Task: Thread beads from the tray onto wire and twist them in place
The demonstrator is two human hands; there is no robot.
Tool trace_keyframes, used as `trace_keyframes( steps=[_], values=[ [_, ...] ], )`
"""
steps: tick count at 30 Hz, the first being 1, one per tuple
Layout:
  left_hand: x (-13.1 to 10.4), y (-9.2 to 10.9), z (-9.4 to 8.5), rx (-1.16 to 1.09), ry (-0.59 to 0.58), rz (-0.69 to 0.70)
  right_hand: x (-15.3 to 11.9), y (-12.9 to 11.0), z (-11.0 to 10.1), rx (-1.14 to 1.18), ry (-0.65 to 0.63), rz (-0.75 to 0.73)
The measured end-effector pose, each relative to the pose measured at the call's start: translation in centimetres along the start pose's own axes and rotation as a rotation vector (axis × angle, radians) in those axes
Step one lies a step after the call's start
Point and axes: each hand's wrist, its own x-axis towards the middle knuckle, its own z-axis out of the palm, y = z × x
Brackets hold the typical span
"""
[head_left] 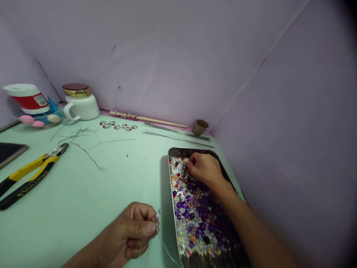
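Note:
At the front centre, my left hand (136, 230) is closed, thumb against forefinger, on a small piece of clear beads strung on thin wire (158, 216). Fine pale strands trail down from it towards the tray. My right hand (205, 167) reaches into the far end of a metal tray (175, 238), its fingers pinched together among the beads. Whatever is between those fingertips is hidden. Loose beads (184, 208) in purple, clear, red, orange and black cover much of the tray's bottom.
Yellow-black pliers (41, 167) lie at left near a phone (11, 152) and wire pieces (79, 134). Along the wall stand a white mug (83, 107), beaded loops (118, 125), a beaded wooden stick (158, 120), straight wires (178, 136) and a small brown cup (200, 127).

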Motion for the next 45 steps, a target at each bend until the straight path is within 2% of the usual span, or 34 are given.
trace_keyframes(
  steps=[7, 11, 15, 18, 20, 22, 24, 27, 28, 30, 33, 35, 41, 45],
  values=[
    [0.2, 0.1, 0.2, 0.019, -0.017, 0.006, 0.0, 0.3, 0.1, 0.073, 0.094, -0.026],
    [0.2, 0.0, 0.1, 0.041, -0.020, 0.022, 0.0, 0.6, 0.3, 0.190, 0.164, -0.078],
    [0.1, -0.1, 0.1, 0.090, -0.052, 0.057, -0.4, 0.8, -0.6, 0.331, 0.222, -0.037],
    [-0.2, -0.2, 0.3, 0.118, -0.063, 0.095, -2.0, 0.2, -2.6, 0.496, 0.354, -0.012],
    [-0.7, -0.2, 0.6, 0.135, -0.040, 0.130, -4.4, -0.7, -4.4, 0.678, 0.419, 0.003],
    [-1.5, -0.1, 0.7, 0.166, 0.004, 0.191, -7.5, -1.9, -5.8, 0.890, 0.419, 0.032],
    [-2.6, 0.1, 0.7, 0.227, 0.071, 0.263, -11.0, -3.4, -6.5, 1.114, 0.379, 0.073],
    [-4.5, 0.6, -0.2, 0.348, 0.228, 0.372, -15.5, -6.1, -5.7, 1.478, 0.339, 0.089],
    [-5.1, 0.8, -0.6, 0.377, 0.279, 0.410, -16.6, -7.3, -5.1, 1.590, 0.301, 0.080],
    [-6.3, 1.2, -1.4, 0.407, 0.355, 0.487, -18.1, -9.7, -4.0, 1.751, 0.139, 0.059],
    [-7.6, 1.8, -1.8, 0.440, 0.399, 0.572, -18.6, -13.0, -3.0, 1.880, -0.158, 0.042],
    [-8.1, 2.2, -1.6, 0.461, 0.397, 0.602, -18.1, -14.4, -2.5, 1.954, -0.302, 0.076],
    [-8.9, 2.3, -0.4, 0.423, 0.449, 0.709, -16.8, -15.4, -0.3, 2.243, -0.431, 0.285],
    [-9.1, 2.0, 0.0, 0.383, 0.549, 0.857, -17.2, -15.7, 0.6, 2.282, -0.497, 0.297]
  ],
)
